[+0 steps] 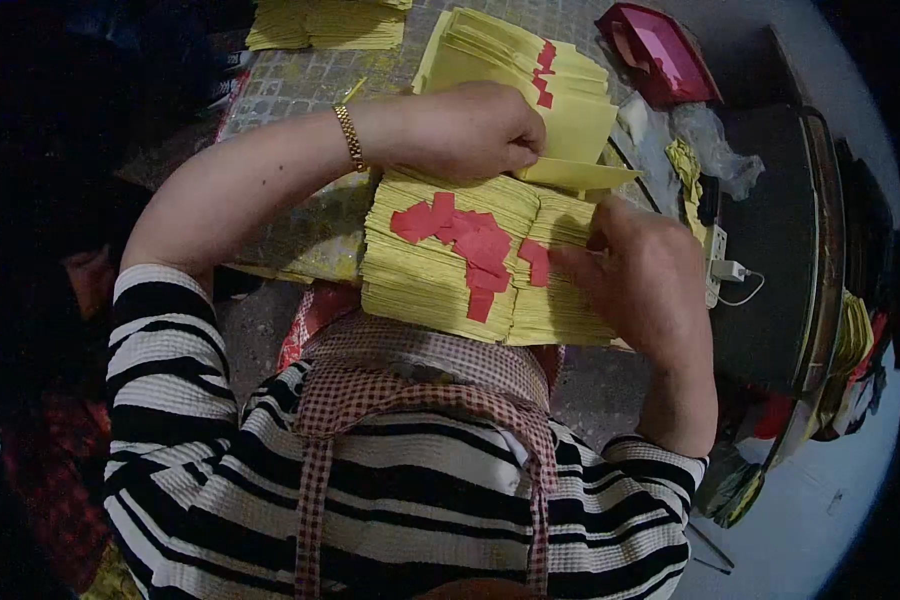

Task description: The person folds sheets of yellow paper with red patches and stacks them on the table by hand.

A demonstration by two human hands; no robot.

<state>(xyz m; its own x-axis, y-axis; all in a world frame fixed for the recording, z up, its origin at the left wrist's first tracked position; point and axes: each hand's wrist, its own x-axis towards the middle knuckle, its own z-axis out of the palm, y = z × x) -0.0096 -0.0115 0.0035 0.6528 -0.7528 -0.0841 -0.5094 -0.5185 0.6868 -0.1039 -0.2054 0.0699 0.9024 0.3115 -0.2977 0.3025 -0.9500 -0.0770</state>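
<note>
A wide stack of folded yellow papers [410, 270] lies at the table's near edge, with several red paper slips [482, 250] scattered on it. My left hand [480, 130] reaches across the far side of this stack, fingers curled and closed at the edge of a folded yellow paper [580, 173]. Over the stack's right part is my right hand [645, 270], thumb and fingertips pinched together at the edge of a small red paper slip [535, 262]. Behind my left hand, another yellow paper pile [510, 50] carries several red slips [544, 72].
More yellow papers [355, 25] sit at the table's far left. A pink-red box [660, 55] stands at the far right, near clear plastic wrap [720, 150]. A white plug [730, 271] with a cable is at the right, beside a dark panel [770, 260].
</note>
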